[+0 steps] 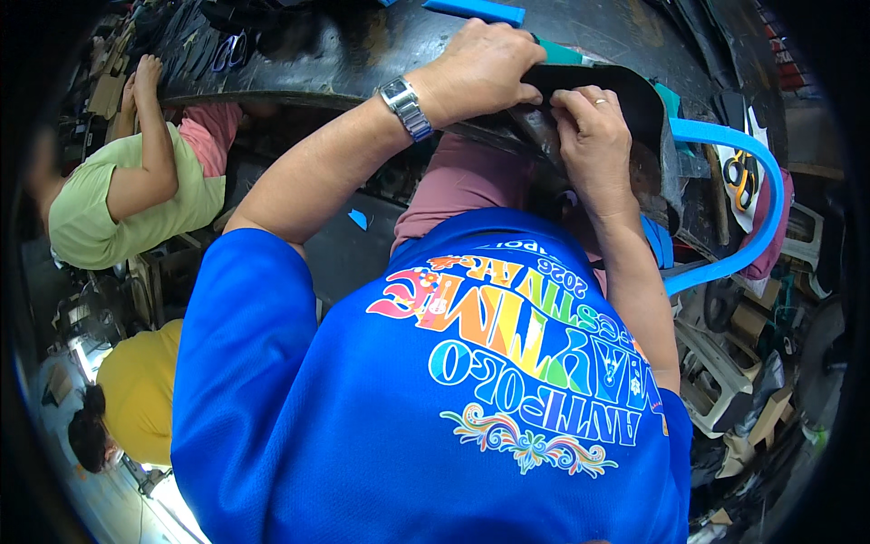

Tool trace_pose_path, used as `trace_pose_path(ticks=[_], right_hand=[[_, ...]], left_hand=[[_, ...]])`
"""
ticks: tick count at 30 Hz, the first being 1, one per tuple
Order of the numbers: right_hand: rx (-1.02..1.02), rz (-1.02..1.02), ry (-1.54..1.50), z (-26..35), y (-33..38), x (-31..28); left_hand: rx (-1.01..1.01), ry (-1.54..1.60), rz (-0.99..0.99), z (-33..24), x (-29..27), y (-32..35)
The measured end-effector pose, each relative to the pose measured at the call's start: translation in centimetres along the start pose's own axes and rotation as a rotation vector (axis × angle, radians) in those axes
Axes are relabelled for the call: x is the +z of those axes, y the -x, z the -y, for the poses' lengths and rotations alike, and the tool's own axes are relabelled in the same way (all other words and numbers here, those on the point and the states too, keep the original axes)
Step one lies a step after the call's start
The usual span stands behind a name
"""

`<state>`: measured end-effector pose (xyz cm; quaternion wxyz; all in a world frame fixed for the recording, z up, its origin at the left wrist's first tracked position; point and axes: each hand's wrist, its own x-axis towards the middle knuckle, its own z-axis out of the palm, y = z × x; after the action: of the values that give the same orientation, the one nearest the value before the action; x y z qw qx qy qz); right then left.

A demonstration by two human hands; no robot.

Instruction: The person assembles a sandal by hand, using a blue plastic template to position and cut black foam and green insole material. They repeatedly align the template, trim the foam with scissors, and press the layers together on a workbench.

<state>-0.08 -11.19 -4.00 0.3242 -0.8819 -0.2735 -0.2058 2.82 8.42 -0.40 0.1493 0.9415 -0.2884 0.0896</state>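
Fingers (580,113) of my right hand (594,136) are curled down onto the near edge of a dark curved leather piece (625,95), pinching it where it folds over the rim of the black table (362,54). Just to their left, my left hand (480,68), wristwatch (405,107) on the wrist, lies flat over the same piece with its fingers bent around the edge, pressing it down. To work this edge well, I judge the left should hold steady pressure while the right moves along in small pinches, so nothing wrinkles. Right of my fingers, a blue curved strip (761,181) arcs around yellow-handled scissors (743,174). Beyond them lies a blue flat bar (473,10). Far left, a person in a green shirt (118,204) leans on the table.
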Motion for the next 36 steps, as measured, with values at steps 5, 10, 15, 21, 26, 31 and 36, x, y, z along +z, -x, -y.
trace_pose_path(ticks=[5, 10, 15, 21, 26, 31, 36], right_hand=[[0.109, 0.026, -0.046, -0.2, 0.3, -0.4], [0.111, 0.003, -0.047, -0.3, 0.4, -0.4], [0.068, 0.074, 0.024, -0.3, 0.3, -0.6], [-0.071, 0.079, 0.231, 0.2, -0.4, 0.2], [-0.067, 0.041, 0.147, -0.1, -0.8, 0.8], [-0.028, 0.014, -0.052, -0.4, -0.7, 1.1], [0.017, -0.005, -0.055, -0.9, -0.2, 0.3]], left_hand=[[0.168, -0.017, 0.061, 0.0, 0.0, 0.6], [0.219, -0.057, 0.01, -0.1, 0.1, 0.8], [0.017, -0.029, 0.116, -0.1, 0.1, 0.0], [0.0, -0.035, 0.08, 0.4, 0.0, -2.0], [-0.189, -0.012, 0.209, 0.6, -1.7, -0.3], [0.035, 0.011, -0.132, 1.0, -0.6, 0.8], [0.25, 0.019, -0.12, 1.5, 1.1, 0.9]])
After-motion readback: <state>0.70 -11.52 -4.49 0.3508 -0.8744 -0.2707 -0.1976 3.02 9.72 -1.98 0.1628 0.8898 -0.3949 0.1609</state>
